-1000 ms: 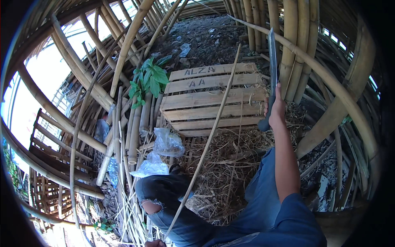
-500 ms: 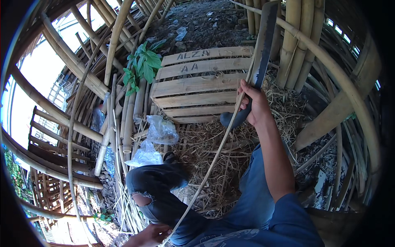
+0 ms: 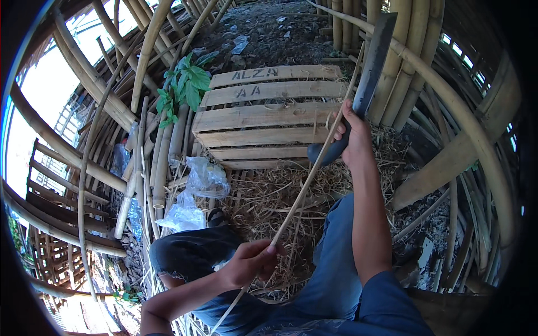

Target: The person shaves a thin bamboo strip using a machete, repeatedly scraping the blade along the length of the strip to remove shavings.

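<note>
My right hand [image 3: 356, 131] is wrapped round the dark handle of a machete [image 3: 374, 67], whose long blade points up and away. A thin split bamboo strip [image 3: 302, 193] runs slantwise from beside the blade down across my lap. The fingers of my right hand lie against this strip near the handle. Lower down, my left hand [image 3: 255, 262] is closed on the same strip, thumb on top, above my bent knee. The strip's lower end goes on past my left hand toward the bottom edge.
A slatted wooden crate [image 3: 269, 115] stands ahead, with curled bamboo shavings [image 3: 269, 207] on the ground before it. Clear plastic bags [image 3: 204, 178] and bamboo poles [image 3: 162, 168] lie at left, by a leafy green plant [image 3: 190, 84]. A curved pole [image 3: 448, 95] arches at right.
My left hand has slid up along the bamboo strip from the lower edge to above my lap. The machete has shifted slightly right and down in my right hand, and the view has turned a little.
</note>
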The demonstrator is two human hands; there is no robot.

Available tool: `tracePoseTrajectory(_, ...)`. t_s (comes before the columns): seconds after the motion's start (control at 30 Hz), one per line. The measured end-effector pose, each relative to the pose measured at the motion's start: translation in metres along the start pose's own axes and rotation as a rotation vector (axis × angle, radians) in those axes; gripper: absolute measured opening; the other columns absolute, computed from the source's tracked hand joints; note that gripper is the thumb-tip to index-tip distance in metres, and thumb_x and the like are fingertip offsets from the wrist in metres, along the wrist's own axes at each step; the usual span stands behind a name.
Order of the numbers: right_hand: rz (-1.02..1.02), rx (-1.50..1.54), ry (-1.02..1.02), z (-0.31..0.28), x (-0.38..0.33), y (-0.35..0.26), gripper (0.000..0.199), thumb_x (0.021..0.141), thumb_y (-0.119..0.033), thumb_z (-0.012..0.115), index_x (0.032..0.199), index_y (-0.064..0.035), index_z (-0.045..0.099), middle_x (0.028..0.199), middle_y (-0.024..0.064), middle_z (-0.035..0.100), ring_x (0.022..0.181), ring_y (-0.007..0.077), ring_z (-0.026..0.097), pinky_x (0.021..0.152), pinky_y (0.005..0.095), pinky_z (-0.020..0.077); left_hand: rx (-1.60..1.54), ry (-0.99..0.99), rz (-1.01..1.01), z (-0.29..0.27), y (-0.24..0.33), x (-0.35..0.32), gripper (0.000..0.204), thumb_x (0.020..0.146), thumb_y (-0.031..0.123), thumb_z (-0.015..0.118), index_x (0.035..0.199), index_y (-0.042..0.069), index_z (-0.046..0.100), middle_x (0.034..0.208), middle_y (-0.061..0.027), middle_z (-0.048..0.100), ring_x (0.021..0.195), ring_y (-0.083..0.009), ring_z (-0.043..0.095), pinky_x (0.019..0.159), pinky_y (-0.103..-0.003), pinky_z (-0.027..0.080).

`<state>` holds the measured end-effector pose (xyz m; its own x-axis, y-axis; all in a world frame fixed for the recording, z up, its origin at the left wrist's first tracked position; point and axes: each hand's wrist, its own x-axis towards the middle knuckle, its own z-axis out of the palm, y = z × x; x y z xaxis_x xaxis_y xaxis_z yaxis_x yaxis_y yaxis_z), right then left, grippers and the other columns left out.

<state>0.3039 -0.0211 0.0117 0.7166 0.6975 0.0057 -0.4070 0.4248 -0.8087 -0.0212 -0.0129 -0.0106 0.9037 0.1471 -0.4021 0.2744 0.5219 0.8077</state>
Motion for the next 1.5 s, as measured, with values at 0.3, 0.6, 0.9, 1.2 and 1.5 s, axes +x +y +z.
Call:
tracePoseTrajectory(0.3,-0.528,-0.770,0.166,0.010,0.004,0.033,0.031,0.081,-0.032,0.074,0.089,-0.0049,0.062,0.058,-0.0022,0.049,0.050,0.0083,0.048,0.046,0.0287,0.0376,0.127,0.422,0.209,-0.021,0.100,0.047,0.034,0.101,0.031,0.039,0.107,0.003,0.059,0.066,0.0029,0.045,0.048,-0.0039,0.031,0.045,-0.020,0.027)
tracePoseTrajectory(0.6,-0.820,-1.253,0.244,0.043,-0.004,0.061,0.025,0.069,-0.019,0.080,0.085,-0.0082,0.064,0.064,0.0075,0.059,0.055,0.0238,0.057,0.052,0.0329,0.0434,-0.059,0.394,0.281,-0.026,0.111,0.047,0.029,0.101,0.025,0.043,0.110,0.002,0.059,0.068,0.0022,0.045,0.051,-0.0037,0.032,0.046,-0.019,0.027)
tracePoseTrajectory(0.9,-1.120,-1.240,0.027,0.077,-0.021,0.081,0.041,0.057,-0.005,0.071,0.096,-0.0081,0.063,0.076,0.0067,0.060,0.073,0.0263,0.057,0.071,0.0386,0.0401,-0.122,0.462,0.329,-0.025,0.108,0.042,0.029,0.097,0.018,0.052,0.120,0.000,0.057,0.071,0.0023,0.047,0.055,-0.0046,0.038,0.050,-0.020,0.033)
tracePoseTrajectory(1.2,-1.002,-1.109,-0.068,0.085,-0.032,0.092,0.019,0.060,-0.013,0.072,0.071,-0.0109,0.057,0.062,0.0029,0.055,0.057,0.0240,0.053,0.058,0.0372,0.0366,-0.091,0.513,0.378,-0.026,0.099,0.044,0.017,0.095,0.017,0.057,0.099,0.001,0.062,0.069,0.0045,0.046,0.057,-0.0026,0.037,0.050,-0.021,0.032)
tracePoseTrajectory(1.5,-0.977,-1.112,-0.017,0.085,-0.030,0.094,0.022,0.061,-0.018,0.075,0.067,-0.0109,0.055,0.057,0.0047,0.055,0.051,0.0246,0.054,0.055,0.0380,0.0371,-0.081,0.555,0.467,-0.013,0.093,0.047,0.014,0.095,0.014,0.057,0.091,0.002,0.060,0.068,0.0060,0.045,0.058,-0.0017,0.036,0.049,-0.019,0.032)
